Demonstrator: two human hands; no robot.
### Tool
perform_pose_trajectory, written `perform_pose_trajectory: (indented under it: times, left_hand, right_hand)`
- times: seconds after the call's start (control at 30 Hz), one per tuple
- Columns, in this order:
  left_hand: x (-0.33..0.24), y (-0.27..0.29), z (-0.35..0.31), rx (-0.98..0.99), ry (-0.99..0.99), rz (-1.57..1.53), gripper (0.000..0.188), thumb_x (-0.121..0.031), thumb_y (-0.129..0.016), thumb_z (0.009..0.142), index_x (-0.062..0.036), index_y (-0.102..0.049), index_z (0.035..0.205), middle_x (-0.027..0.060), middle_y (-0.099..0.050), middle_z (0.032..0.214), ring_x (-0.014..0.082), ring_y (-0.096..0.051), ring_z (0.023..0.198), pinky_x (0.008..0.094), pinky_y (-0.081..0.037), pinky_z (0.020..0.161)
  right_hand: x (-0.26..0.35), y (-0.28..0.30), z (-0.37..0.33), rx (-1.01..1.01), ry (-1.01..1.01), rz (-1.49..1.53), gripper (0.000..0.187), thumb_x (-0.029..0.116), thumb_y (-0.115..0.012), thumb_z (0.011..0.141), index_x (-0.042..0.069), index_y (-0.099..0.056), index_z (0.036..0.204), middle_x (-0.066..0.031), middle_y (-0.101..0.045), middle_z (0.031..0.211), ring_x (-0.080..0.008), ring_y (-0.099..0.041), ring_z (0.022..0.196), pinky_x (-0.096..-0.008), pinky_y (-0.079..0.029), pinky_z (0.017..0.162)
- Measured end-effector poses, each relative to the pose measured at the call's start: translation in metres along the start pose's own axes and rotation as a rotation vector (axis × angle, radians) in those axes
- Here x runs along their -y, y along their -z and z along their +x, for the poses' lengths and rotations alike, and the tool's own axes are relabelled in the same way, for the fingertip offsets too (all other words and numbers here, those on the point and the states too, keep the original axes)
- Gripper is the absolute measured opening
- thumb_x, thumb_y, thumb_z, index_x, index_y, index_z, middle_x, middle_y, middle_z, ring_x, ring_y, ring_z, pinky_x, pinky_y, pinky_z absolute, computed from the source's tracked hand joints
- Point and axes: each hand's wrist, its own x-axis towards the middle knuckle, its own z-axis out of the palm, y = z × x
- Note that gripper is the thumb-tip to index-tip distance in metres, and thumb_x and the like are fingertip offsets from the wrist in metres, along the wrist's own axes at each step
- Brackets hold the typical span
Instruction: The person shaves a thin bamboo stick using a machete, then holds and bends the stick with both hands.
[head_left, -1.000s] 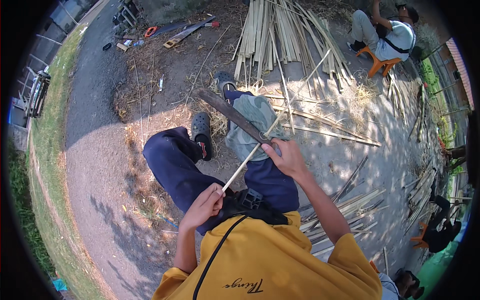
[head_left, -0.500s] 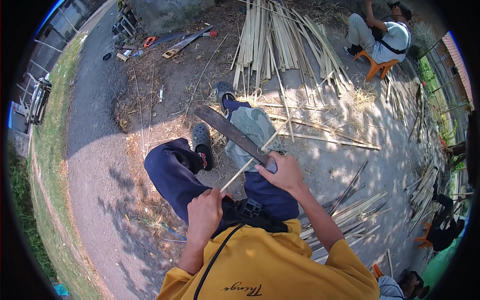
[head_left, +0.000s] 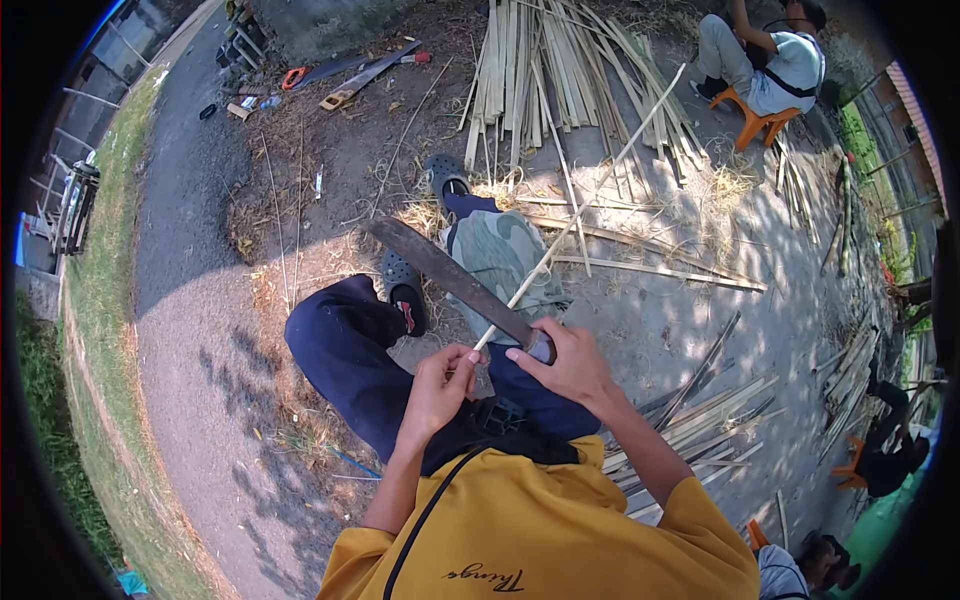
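Note:
My left hand point(head_left: 436, 392) is closed, pinching the near end of a long thin bamboo strip point(head_left: 598, 192). The strip slants up and away to the right, crossing the blade of a machete point(head_left: 440, 268). My right hand point(head_left: 568, 366) wraps round the machete's handle, and its thumb lies near the base of the blade. The dark, broad blade points to the far left. Below it, a camouflage cloth point(head_left: 497, 247) covers my right knee. Whether the strip's edge touches the blade I cannot tell.
Split bamboo strips point(head_left: 520, 80) lie heaped ahead, with more strips point(head_left: 700, 425) on the ground at my right. Two saws point(head_left: 370, 75) rest at the far left. A person point(head_left: 785, 70) sits on an orange stool point(head_left: 755, 120); other people are at the right edge.
My left hand has moved up and right toward the blade, and the strip now reaches further away. The machete has shifted slightly left and nearer to me.

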Motion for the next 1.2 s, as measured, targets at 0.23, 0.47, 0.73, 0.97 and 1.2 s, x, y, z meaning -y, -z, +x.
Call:
perform_pose_trajectory:
  times: [0.23,0.47,0.73,0.97,1.2]
  left_hand:
    - [-0.009,-0.018,0.039,-0.067,-0.132,-0.141,0.023,-0.017,-0.060,0.110,0.0021,-0.069,0.101,-0.0031,-0.057,0.068,0.0040,-0.049,0.064,0.0253,-0.041,0.058]
    - [-0.008,-0.022,0.073,-0.123,-0.198,-0.046,0.025,-0.018,-0.058,0.111,0.0022,-0.069,0.100,-0.0023,-0.056,0.069,0.0044,-0.047,0.064,0.0270,-0.038,0.057]
    - [-0.015,-0.033,0.071,-0.128,-0.182,-0.096,0.025,-0.018,-0.056,0.112,0.0017,-0.067,0.103,-0.0046,-0.054,0.069,0.0029,-0.044,0.062,0.0251,-0.034,0.055]
    - [-0.008,-0.032,0.081,-0.173,-0.207,-0.015,0.024,-0.016,-0.057,0.111,0.0031,-0.068,0.102,-0.0037,-0.058,0.072,0.0037,-0.045,0.066,0.0261,-0.037,0.059]
    - [0.007,-0.035,0.078,-0.156,-0.201,-0.173,0.023,-0.017,-0.060,0.109,0.0012,-0.074,0.107,-0.0019,-0.065,0.075,0.0040,-0.050,0.067,0.0259,-0.041,0.059]
  right_hand:
    - [-0.001,0.007,0.030,-0.099,0.212,-0.126,0.050,0.047,-0.078,0.093,0.003,-0.064,0.114,-0.0193,-0.068,0.073,-0.0404,-0.071,0.069,-0.0461,-0.054,0.062]
    - [-0.013,0.016,0.069,-0.059,0.225,-0.202,0.050,0.050,-0.077,0.093,0.005,-0.063,0.111,-0.0201,-0.068,0.072,-0.0424,-0.071,0.068,-0.0489,-0.055,0.062]
    - [0.000,0.025,0.064,-0.044,0.199,-0.136,0.056,0.054,-0.075,0.093,0.004,-0.055,0.110,-0.0193,-0.067,0.069,-0.0427,-0.072,0.066,-0.0495,-0.057,0.061]
    - [-0.016,0.012,0.073,-0.059,0.165,-0.218,0.052,0.052,-0.073,0.096,0.008,-0.052,0.112,-0.0135,-0.064,0.068,-0.0390,-0.069,0.063,-0.0486,-0.052,0.058]
    - [-0.017,0.011,0.073,-0.051,0.185,-0.218,0.053,0.055,-0.072,0.096,0.008,-0.051,0.111,-0.0129,-0.065,0.069,-0.0390,-0.070,0.064,-0.0490,-0.052,0.056]
